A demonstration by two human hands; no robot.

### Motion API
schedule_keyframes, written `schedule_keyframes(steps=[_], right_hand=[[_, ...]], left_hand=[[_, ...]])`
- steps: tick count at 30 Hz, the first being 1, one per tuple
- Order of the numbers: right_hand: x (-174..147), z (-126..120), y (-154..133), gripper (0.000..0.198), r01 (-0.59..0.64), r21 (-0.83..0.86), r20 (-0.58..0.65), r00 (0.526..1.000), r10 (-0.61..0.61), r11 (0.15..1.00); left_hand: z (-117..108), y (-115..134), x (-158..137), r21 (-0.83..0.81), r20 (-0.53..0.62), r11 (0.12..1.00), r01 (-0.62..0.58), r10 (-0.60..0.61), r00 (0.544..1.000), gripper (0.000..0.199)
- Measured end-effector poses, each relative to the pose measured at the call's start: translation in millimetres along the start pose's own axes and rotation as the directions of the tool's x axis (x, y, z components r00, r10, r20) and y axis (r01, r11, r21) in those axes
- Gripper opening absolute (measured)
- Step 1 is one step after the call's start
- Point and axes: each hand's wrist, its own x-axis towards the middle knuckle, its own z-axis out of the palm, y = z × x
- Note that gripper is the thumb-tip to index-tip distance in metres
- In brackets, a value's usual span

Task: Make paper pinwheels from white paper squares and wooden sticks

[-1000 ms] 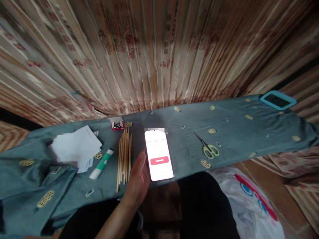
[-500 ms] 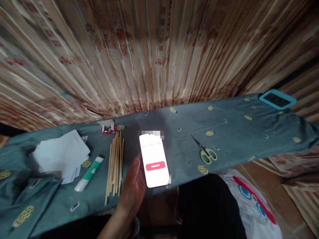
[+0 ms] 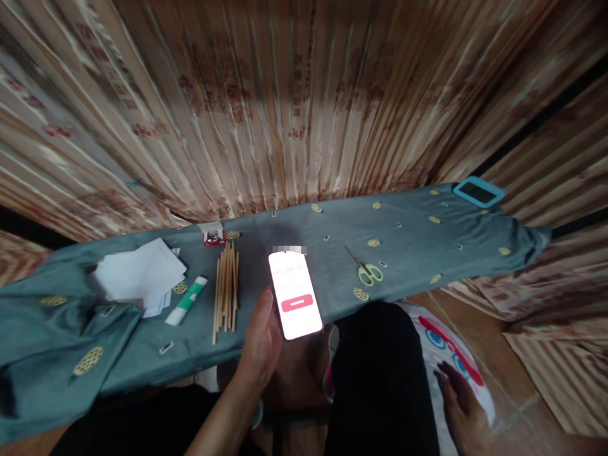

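Note:
My left hand (image 3: 263,339) is closed around the edge of a phone (image 3: 295,301), held up in front of the table's near edge. The phone's bright screen shows a timer and a red button. My right hand (image 3: 463,408) is low at the right, beside my knee and over a white plastic bag (image 3: 439,329). Its fingers are loosely bent and apart, with nothing seen in them. Nearest to the left hand on the table is a bundle of thin wooden sticks (image 3: 227,291). To the right of the phone lie scissors (image 3: 368,272) with light green handles.
A grey-green cloth (image 3: 332,266) with pineapple prints covers the narrow table. On its left are white paper sheets (image 3: 140,272), a green and white glue stick (image 3: 187,301) and a small red box (image 3: 213,236) of metal pieces. A blue-framed device (image 3: 479,191) lies far right, before patterned curtains (image 3: 294,114).
My right hand has come into view at the lower right. The left hand still holds the phone, whose timer has advanced. The camera view has shifted, moving the table items within the picture.

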Motion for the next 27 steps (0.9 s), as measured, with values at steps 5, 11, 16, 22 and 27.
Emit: schedule_keyframes(steps=[5, 11, 16, 22, 27], right_hand=[[3, 41, -83, 0.056, 0.247, 0.227, 0.129, 0.951, -0.281, 0.942], [-32, 83, -167, 0.085, 0.416, 0.301, 0.310, 0.808, -0.501, 0.858], [-43, 97, -170, 0.094, 0.469, 0.224, 0.250, 0.820, -0.515, 0.855], [-40, 99, -165, 0.092, 0.473, 0.162, 0.224, 0.837, -0.499, 0.866], [-31, 95, -167, 0.090, 0.428, 0.143, 0.239, 0.860, -0.451, 0.892]], left_hand=[[1, -17, -13, -0.003, 0.010, 1.000, -0.019, 0.019, 1.000, 0.053], [3, -36, -16, 0.028, -0.004, 0.996, -0.081, 0.081, 0.997, 0.049], [10, -44, -15, 0.010, -0.015, 0.998, -0.059, 0.059, 0.998, 0.048], [16, -54, -7, 0.017, 0.008, 0.995, -0.094, 0.094, 0.996, 0.051], [25, -59, -5, 0.101, 0.017, 0.980, -0.170, 0.169, 0.985, 0.048]])
